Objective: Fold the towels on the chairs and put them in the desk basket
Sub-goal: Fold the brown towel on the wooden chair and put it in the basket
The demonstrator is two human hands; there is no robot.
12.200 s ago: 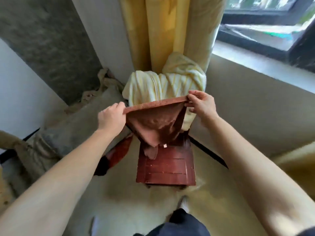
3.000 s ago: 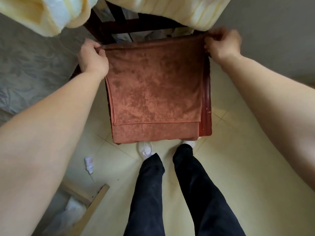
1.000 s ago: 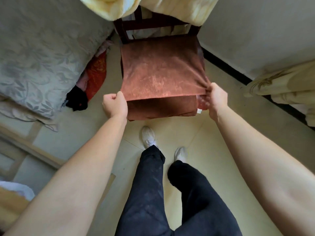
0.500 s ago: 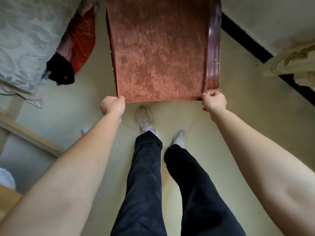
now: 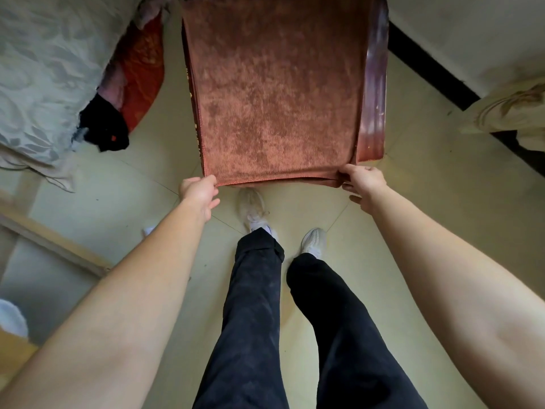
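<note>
Towel (image 5: 277, 93) corners in left hand (image 5: 198, 192), right hand (image 5: 365, 180)

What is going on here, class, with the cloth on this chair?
A person stands at a wooden chair with a rust-brown towel laid flat on its seat. The left hand pinches the towel's near left corner, the right hand its near right corner. A second layer shows along the near edge.
</note>
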